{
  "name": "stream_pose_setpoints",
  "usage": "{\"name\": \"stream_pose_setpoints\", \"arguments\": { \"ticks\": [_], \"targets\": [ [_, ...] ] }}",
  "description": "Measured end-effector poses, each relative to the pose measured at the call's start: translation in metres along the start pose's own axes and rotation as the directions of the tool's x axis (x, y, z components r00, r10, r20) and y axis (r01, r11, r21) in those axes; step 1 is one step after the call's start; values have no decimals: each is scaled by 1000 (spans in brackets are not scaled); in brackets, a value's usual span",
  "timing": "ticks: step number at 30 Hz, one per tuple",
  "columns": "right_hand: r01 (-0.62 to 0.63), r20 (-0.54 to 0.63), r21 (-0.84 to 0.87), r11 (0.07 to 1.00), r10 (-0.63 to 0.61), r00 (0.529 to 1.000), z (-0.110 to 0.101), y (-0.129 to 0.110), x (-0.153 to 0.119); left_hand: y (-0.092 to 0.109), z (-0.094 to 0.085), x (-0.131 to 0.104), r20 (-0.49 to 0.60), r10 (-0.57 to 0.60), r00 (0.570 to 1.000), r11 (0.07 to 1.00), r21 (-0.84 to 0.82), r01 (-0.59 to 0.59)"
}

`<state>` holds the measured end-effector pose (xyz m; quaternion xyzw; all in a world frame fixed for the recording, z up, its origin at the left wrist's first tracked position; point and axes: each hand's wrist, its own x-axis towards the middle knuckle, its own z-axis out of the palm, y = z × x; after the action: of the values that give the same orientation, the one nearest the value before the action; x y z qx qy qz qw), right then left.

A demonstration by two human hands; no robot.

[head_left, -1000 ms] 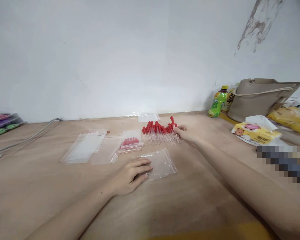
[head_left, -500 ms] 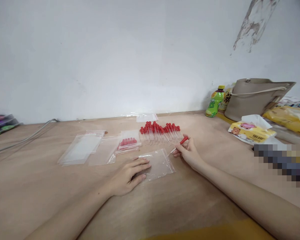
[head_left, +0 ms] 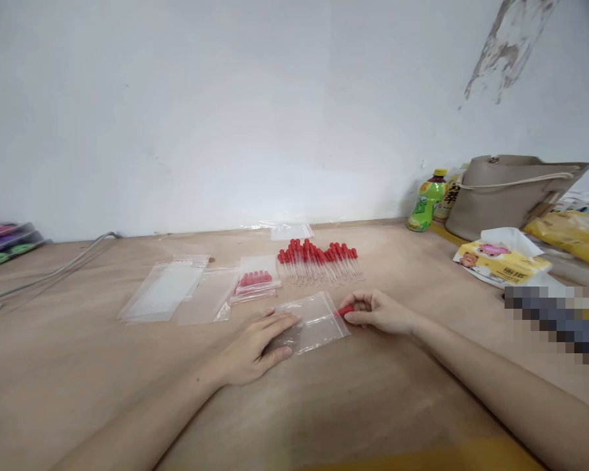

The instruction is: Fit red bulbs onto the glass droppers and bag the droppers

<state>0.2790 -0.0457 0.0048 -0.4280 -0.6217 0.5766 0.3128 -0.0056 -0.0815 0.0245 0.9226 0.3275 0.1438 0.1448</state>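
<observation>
A clear zip bag (head_left: 317, 324) lies flat on the table in the middle of the view. Across its left end rests my left hand (head_left: 258, 347), fingers stretched out and pressing the bag down. My right hand (head_left: 375, 312) is at the bag's right, mouth end, pinching the red bulb of a dropper (head_left: 344, 311). The dropper's clear stem points left into the bag. Behind the bag lies a row of red-bulbed droppers (head_left: 319, 255), bulbs toward the wall and tips toward me.
Left of the droppers sit filled bags (head_left: 256, 280) of red-bulbed droppers and flat clear bags (head_left: 164, 288). Another bag (head_left: 292, 231) lies near the wall. On the right stand a green bottle (head_left: 427, 201), a grey handbag (head_left: 505, 196) and a tissue pack (head_left: 503, 258). A cable (head_left: 53, 268) runs at left.
My right hand has lowered toward the bag's mouth, and the dropper has gone from tilted outside the bag to lying with its stem inside. My left hand has stayed on the bag.
</observation>
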Motion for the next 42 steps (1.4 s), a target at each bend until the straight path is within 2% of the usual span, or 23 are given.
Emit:
{"name": "stream_pose_setpoints", "arguments": {
  "ticks": [4,9,11,14,16,20,23,26,28,33,37,42],
  "targets": [
    [110,76,-192,975,-97,992,-2,-4,-1,-2,0,-1,14,-2,1000,1000,3,2],
    [176,190,-226,958,-134,973,9,-6,0,-5,1,1,47,-8,999,1000,11,8],
    [136,158,-216,967,-103,982,13,-6,1,-6,1,2,46,10,999,1000,11,-11],
    [46,26,-178,983,-42,999,19,-4,2,-5,0,4,33,23,999,1000,13,-24],
    [37,-16,-138,990,-40,999,21,-4,2,-5,0,5,27,21,999,1000,12,-21],
    [56,-33,-95,994,-59,998,22,-6,0,-4,1,6,21,36,999,999,-7,-36],
    [-61,8,27,998,61,998,25,-9,-3,-4,1,7,21,60,998,998,-14,-60],
    [-211,83,161,964,200,976,31,-11,-7,-4,1,7,20,57,998,998,-18,-56],
    [-247,76,237,940,236,969,33,-12,-8,-5,2,6,10,52,999,998,-38,-52],
    [-193,19,293,937,196,980,24,-8,-9,-7,3,3,-85,33,996,995,-93,-40],
    [-154,50,214,965,147,988,14,-7,-9,-9,2,1,-80,46,996,991,-123,-56],
    [-121,107,145,982,106,989,14,-14,-12,-10,1,1,-72,37,997,990,-132,-46]
  ]
}}
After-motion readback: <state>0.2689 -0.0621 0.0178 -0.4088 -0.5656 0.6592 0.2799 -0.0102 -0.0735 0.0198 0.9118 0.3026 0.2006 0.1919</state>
